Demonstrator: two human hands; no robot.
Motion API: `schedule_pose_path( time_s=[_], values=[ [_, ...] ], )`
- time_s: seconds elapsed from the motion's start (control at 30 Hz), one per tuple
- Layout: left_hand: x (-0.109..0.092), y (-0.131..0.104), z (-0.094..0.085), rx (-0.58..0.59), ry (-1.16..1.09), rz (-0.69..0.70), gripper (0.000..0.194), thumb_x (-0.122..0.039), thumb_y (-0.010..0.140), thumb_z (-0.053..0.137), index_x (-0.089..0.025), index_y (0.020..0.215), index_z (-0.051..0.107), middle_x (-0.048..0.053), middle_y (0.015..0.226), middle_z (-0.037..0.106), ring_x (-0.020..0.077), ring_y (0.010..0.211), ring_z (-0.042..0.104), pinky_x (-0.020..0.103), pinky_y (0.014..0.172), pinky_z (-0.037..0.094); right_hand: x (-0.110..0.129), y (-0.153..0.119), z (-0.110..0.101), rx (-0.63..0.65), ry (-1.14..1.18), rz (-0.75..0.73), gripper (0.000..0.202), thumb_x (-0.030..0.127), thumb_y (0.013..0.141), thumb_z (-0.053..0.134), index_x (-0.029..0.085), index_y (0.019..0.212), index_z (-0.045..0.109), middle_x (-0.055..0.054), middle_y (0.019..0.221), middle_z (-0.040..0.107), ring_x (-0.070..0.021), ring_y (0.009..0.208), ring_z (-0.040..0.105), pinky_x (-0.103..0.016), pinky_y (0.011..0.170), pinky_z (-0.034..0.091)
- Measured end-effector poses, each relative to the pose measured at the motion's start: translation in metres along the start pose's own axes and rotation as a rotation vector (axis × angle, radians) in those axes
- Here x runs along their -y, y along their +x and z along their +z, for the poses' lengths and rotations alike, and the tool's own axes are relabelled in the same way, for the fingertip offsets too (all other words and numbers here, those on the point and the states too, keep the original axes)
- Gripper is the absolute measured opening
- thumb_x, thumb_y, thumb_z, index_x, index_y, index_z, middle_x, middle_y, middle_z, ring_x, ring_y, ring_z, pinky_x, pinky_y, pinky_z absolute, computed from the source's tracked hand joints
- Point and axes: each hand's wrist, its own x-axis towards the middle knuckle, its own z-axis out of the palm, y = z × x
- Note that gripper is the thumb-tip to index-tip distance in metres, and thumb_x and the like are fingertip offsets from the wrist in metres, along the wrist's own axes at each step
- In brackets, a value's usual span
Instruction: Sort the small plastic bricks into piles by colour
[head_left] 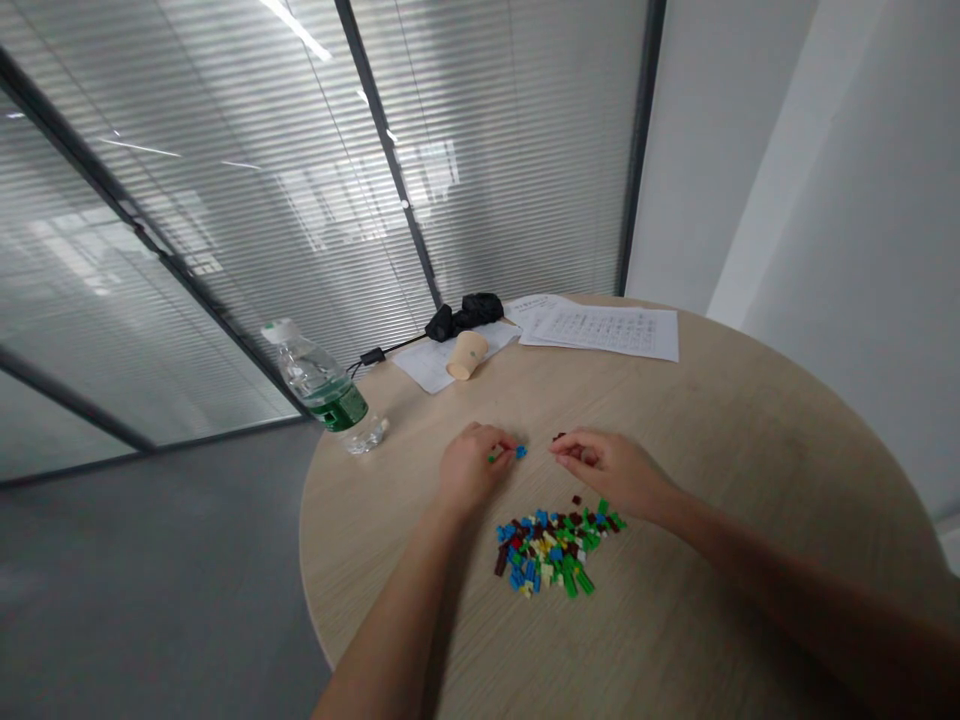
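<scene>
My left hand [478, 462] is closed in a pinch on a small blue toy brick [520, 452], which pokes out past the fingertips. A bit of green [492, 458] also shows at these fingers. Across a short gap, my right hand [609, 466] has its thumb and fingers drawn together, with a small dark brown brick [559, 436] at the fingertips, partly hidden. Nearer to me lies a loose pile of small toy bricks [553, 552] in blue, green, brown, yellow and white. One brown brick [577, 500] sits apart, just above the pile.
At the left table edge stands a clear plastic bottle [337, 403] with a green label. Toward the back are a beige paper cup [466, 355] on its side, a black bundle with a cord [465, 315], and printed sheets [600, 330]. A blind-covered glass wall [517, 150] rises behind the round table [750, 440].
</scene>
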Motion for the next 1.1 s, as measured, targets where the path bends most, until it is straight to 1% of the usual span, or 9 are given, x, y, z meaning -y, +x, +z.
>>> schedule_pose_path(
  time_s=[0.13, 0.27, 0.4, 0.53, 0.63, 0.73, 0.8, 0.97, 1.1],
  values=[
    [0.000, 0.000, 0.003, 0.033, 0.025, 0.003, 0.011, -0.016, 0.076, 0.060, -0.022, 0.082, 0.065, 0.001, 0.083, 0.066, 0.0161, 0.083, 0.054, 0.026, 0.073, 0.042, 0.001, 0.000, -0.001, 0.005, -0.028, -0.013, 0.019, 0.026, 0.080, 0.052, 0.018, 0.090, 0.065, -0.003, 0.076, 0.067, -0.0110, 0.060, 0.056, -0.022, 0.056, 0.045],
    [-0.001, 0.001, 0.004, 0.028, 0.029, 0.002, 0.012, -0.015, 0.076, 0.060, -0.022, 0.084, 0.066, 0.001, 0.082, 0.065, 0.0161, 0.083, 0.054, 0.025, 0.072, 0.042, 0.002, 0.000, -0.001, 0.003, -0.023, -0.017, 0.019, 0.024, 0.079, 0.052, 0.017, 0.090, 0.065, -0.003, 0.080, 0.066, -0.0119, 0.065, 0.057, -0.023, 0.059, 0.045],
    [0.002, 0.001, 0.006, 0.028, 0.028, 0.001, 0.014, -0.015, 0.076, 0.059, -0.023, 0.085, 0.067, 0.001, 0.082, 0.065, 0.0158, 0.084, 0.054, 0.025, 0.073, 0.042, 0.001, 0.000, -0.001, 0.009, -0.030, -0.016, 0.019, 0.024, 0.079, 0.051, 0.017, 0.090, 0.065, -0.003, 0.079, 0.066, -0.0121, 0.065, 0.056, -0.023, 0.060, 0.044],
    [0.005, 0.000, 0.008, 0.019, 0.033, 0.031, 0.013, -0.015, 0.076, 0.060, -0.023, 0.084, 0.066, 0.000, 0.082, 0.065, 0.0162, 0.084, 0.053, 0.025, 0.072, 0.041, 0.002, 0.001, -0.003, 0.018, -0.067, -0.063, 0.018, 0.021, 0.079, 0.050, 0.017, 0.088, 0.065, -0.003, 0.080, 0.065, -0.0119, 0.064, 0.055, -0.023, 0.059, 0.043],
    [0.005, 0.000, 0.007, 0.011, 0.051, 0.057, 0.010, -0.016, 0.076, 0.060, -0.023, 0.083, 0.065, 0.000, 0.082, 0.065, 0.0163, 0.083, 0.052, 0.026, 0.073, 0.041, 0.002, 0.000, -0.009, 0.075, -0.139, -0.159, 0.014, 0.018, 0.076, 0.053, 0.017, 0.082, 0.066, -0.003, 0.078, 0.065, -0.0124, 0.066, 0.055, -0.023, 0.060, 0.042],
    [0.004, 0.000, 0.005, -0.006, 0.078, 0.070, 0.007, -0.018, 0.076, 0.060, -0.021, 0.081, 0.064, 0.001, 0.082, 0.064, 0.0165, 0.083, 0.052, 0.026, 0.073, 0.041, 0.000, -0.001, -0.014, 0.193, -0.214, -0.283, 0.010, 0.015, 0.073, 0.057, 0.017, 0.076, 0.066, -0.003, 0.075, 0.065, -0.0140, 0.071, 0.056, -0.024, 0.065, 0.041],
    [0.002, 0.000, 0.003, -0.019, 0.078, 0.077, 0.006, -0.019, 0.077, 0.059, -0.021, 0.080, 0.064, 0.001, 0.083, 0.064, 0.0163, 0.083, 0.052, 0.027, 0.073, 0.041, -0.002, -0.001, -0.017, 0.261, -0.246, -0.340, 0.008, 0.014, 0.071, 0.059, 0.017, 0.074, 0.066, -0.003, 0.075, 0.065, -0.0152, 0.074, 0.056, -0.025, 0.069, 0.041],
    [-0.004, 0.000, -0.002, -0.021, 0.037, 0.079, 0.006, -0.018, 0.077, 0.058, -0.020, 0.079, 0.064, 0.001, 0.082, 0.064, 0.0156, 0.082, 0.053, 0.027, 0.074, 0.042, -0.007, -0.001, -0.018, 0.334, -0.290, -0.341, 0.010, 0.013, 0.070, 0.059, 0.018, 0.074, 0.066, -0.003, 0.079, 0.065, -0.0166, 0.080, 0.057, -0.027, 0.074, 0.041],
    [-0.006, -0.001, -0.002, -0.011, 0.015, 0.070, 0.007, -0.017, 0.077, 0.058, -0.020, 0.079, 0.064, 0.001, 0.081, 0.064, 0.0155, 0.081, 0.053, 0.027, 0.074, 0.042, -0.008, 0.000, -0.017, 0.332, -0.317, -0.332, 0.007, 0.013, 0.071, 0.058, 0.018, 0.071, 0.064, -0.002, 0.076, 0.064, -0.0158, 0.077, 0.056, -0.025, 0.071, 0.040]
  ],
)
